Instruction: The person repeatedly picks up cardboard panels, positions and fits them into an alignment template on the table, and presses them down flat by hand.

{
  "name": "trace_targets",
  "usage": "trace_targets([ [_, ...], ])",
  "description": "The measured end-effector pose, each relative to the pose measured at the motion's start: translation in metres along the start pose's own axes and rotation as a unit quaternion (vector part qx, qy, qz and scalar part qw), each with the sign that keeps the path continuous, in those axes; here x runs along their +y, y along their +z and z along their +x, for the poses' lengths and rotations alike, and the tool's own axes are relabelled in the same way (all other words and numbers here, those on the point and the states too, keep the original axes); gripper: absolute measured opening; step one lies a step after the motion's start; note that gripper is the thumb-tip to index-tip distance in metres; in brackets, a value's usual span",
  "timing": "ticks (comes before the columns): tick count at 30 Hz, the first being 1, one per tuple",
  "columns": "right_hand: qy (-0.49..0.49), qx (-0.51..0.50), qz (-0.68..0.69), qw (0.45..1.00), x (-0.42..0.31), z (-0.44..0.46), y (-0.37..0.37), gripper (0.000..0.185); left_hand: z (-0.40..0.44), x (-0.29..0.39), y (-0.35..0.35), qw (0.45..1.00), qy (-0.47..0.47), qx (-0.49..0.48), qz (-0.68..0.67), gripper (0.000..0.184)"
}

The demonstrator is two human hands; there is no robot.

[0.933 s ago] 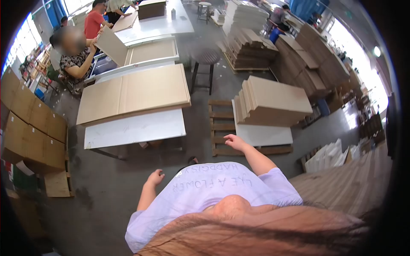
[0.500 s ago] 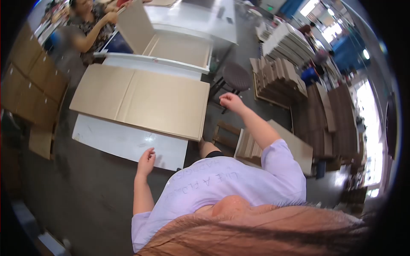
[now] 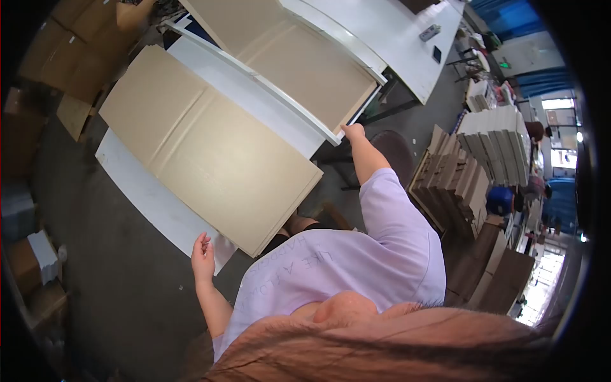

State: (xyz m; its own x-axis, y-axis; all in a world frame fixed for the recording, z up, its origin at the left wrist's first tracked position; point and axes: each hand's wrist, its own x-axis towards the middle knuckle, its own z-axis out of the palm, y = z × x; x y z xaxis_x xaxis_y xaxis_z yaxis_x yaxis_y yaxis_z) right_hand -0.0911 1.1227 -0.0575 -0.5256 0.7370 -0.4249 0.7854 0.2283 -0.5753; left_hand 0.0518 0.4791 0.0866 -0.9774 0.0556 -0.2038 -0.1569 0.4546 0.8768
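Observation:
My right hand (image 3: 354, 132) is closed at the near right corner of a long white frame (image 3: 273, 86), its fingertips partly hidden there. Inside the frame lies a tan board (image 3: 318, 76), and another tan panel (image 3: 235, 22) stands tilted at its left part. Nearer to me, a stack of creased cardboard sheets (image 3: 223, 159) lies across a white table (image 3: 143, 194). Over this table's near edge, left of the stack's near corner, my left hand (image 3: 203, 254) is held with its fingers loosely apart and nothing in it.
A dark round stool (image 3: 391, 156) stands right of the frame, close to my right forearm. Beyond it are stacked cardboard (image 3: 452, 184) and white stacks (image 3: 496, 143). A co-worker's arm (image 3: 133, 16) shows at the top left, near large cartons (image 3: 70, 57). Another white table (image 3: 407, 38) is behind.
The view has turned and come closer to the tables. My right hand has moved forward from free air to the frame's corner. My left hand has come over the near table's edge and stays empty.

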Motion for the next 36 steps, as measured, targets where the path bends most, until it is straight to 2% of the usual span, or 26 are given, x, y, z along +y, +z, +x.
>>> trace_targets([
  [3, -0.026, 0.014, -0.011, 1.0, -0.014, -0.004, 0.014, 0.038, 0.003, 0.026, 0.016, 0.998, 0.036, 0.028, 0.033, 0.035],
  [6, 0.024, 0.022, 0.006, 0.999, -0.024, -0.017, 0.004, 0.038, 0.043, 0.05, 0.053, 0.996, 0.088, 0.004, 0.01, 0.034],
  [8, 0.034, 0.015, 0.014, 0.999, -0.017, -0.027, 0.003, 0.039, 0.072, 0.085, 0.091, 0.994, 0.097, -0.045, -0.02, 0.034],
  [10, 0.053, 0.026, 0.044, 0.997, -0.016, -0.026, -0.002, 0.037, 0.099, 0.122, 0.139, 0.984, 0.152, -0.079, 0.04, 0.034],
  [13, 0.029, -0.018, 0.063, 0.997, -0.016, -0.028, -0.015, 0.036, 0.123, 0.184, 0.224, 0.965, 0.201, -0.16, 0.044, 0.034],
  [15, -0.033, -0.053, 0.087, 0.994, 0.003, -0.003, 0.006, 0.025, 0.132, 0.21, 0.278, 0.955, 0.203, -0.207, 0.067, 0.037],
  [17, -0.115, -0.083, 0.054, 0.988, 0.008, 0.016, 0.004, 0.02, 0.145, 0.233, 0.325, 0.945, 0.197, -0.233, 0.113, 0.04],
  [20, -0.111, -0.227, -0.016, 0.968, -0.008, 0.026, -0.034, 0.019, 0.168, 0.223, 0.381, 0.945, 0.204, -0.197, 0.162, 0.045],
  [23, -0.196, -0.201, -0.02, 0.96, -0.024, 0.036, -0.048, 0.02, 0.184, 0.211, 0.408, 0.927, 0.257, -0.16, 0.219, 0.046],
  [24, -0.238, -0.175, -0.076, 0.952, -0.034, 0.029, -0.064, 0.021, 0.187, 0.218, 0.41, 0.926, 0.256, -0.158, 0.228, 0.045],
  [25, -0.353, -0.16, -0.151, 0.909, -0.038, 0.032, -0.071, 0.023, 0.188, 0.221, 0.409, 0.926, 0.252, -0.153, 0.237, 0.045],
  [27, -0.561, -0.118, -0.284, 0.769, -0.036, 0.047, -0.077, 0.027, 0.187, 0.231, 0.402, 0.934, 0.227, -0.151, 0.23, 0.045],
  [30, -0.645, -0.162, -0.355, 0.657, -0.044, 0.064, -0.081, 0.025, 0.183, 0.248, 0.388, 0.955, 0.175, -0.152, 0.185, 0.043],
  [33, -0.773, -0.177, -0.301, 0.529, -0.043, 0.088, -0.075, 0.019, 0.184, 0.233, 0.381, 0.956, 0.176, -0.163, 0.169, 0.043],
  [36, -0.813, -0.139, -0.344, 0.45, -0.045, 0.095, -0.066, 0.01, 0.185, 0.219, 0.379, 0.955, 0.162, -0.179, 0.173, 0.044],
])
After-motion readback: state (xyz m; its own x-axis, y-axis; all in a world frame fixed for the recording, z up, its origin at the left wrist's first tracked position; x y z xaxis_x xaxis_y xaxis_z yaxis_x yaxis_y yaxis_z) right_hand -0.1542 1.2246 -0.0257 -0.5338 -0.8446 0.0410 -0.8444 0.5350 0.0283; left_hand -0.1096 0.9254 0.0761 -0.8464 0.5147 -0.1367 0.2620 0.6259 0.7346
